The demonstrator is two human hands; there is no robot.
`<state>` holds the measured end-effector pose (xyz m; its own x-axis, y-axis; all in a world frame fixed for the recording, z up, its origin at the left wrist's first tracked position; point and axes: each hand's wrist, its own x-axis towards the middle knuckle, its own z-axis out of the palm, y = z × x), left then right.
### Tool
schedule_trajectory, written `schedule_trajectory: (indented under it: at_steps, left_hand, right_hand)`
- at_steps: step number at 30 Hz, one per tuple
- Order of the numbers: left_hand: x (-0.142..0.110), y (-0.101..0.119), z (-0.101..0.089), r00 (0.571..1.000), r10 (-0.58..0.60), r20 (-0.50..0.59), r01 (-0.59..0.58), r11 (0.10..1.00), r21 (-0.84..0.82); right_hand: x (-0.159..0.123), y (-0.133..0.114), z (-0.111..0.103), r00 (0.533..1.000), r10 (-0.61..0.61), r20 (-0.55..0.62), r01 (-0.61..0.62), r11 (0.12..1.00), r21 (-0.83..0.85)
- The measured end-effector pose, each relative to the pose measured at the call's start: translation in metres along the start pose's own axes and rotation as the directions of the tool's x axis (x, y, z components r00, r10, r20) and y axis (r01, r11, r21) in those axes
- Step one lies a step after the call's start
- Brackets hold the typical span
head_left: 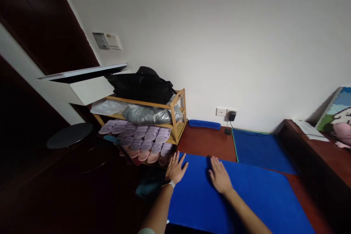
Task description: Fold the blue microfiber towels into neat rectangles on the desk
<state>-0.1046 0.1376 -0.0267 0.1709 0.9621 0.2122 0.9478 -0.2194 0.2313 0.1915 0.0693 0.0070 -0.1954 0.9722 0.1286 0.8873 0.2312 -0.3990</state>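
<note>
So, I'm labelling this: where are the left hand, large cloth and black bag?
Left hand (176, 171): head view, on its back.
Large cloth (255, 190): head view, bare surface.
Black bag (142, 88): head view, its side.

A plain, bright blue cloth (255, 193) is laid out flat on the reddish-brown tabletop (208, 140), toward five o'clock in the view. Its surface is left mostly smooth. Its far edge is stretched from twelve to two o'clock of the cloth, where a rounded corner is formed. Layering cannot be told.
</note>
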Motion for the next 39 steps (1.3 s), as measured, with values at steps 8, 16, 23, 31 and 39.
schedule_trajectory:
  at_steps: [8, 16, 23, 31, 39]
  left_hand:
    - [0.004, -0.003, 0.002, 1.000, 0.001, 0.012, -0.001, 1.000, 0.025]
    - [0.007, -0.002, 0.000, 1.000, -0.001, 0.009, 0.000, 0.999, 0.035]
    - [0.008, -0.002, -0.004, 0.999, -0.011, 0.035, 0.008, 0.996, 0.091]
    - [0.006, 0.002, -0.010, 0.998, -0.019, 0.055, 0.014, 0.995, 0.101]
    - [0.002, 0.005, -0.014, 0.997, -0.022, 0.071, 0.017, 0.997, 0.073]
  right_hand:
    - [-0.005, 0.011, 0.006, 0.990, 0.086, 0.110, -0.089, 0.996, 0.022]
    - [-0.122, 0.223, -0.050, 0.920, 0.386, -0.061, -0.391, 0.903, -0.177]
    - [-0.163, 0.323, -0.063, 0.843, 0.511, -0.167, -0.536, 0.822, -0.193]
    - [-0.163, 0.323, -0.055, 0.852, 0.496, -0.171, -0.524, 0.818, -0.236]
    - [-0.138, 0.296, -0.074, 0.801, 0.570, -0.182, -0.598, 0.763, -0.244]
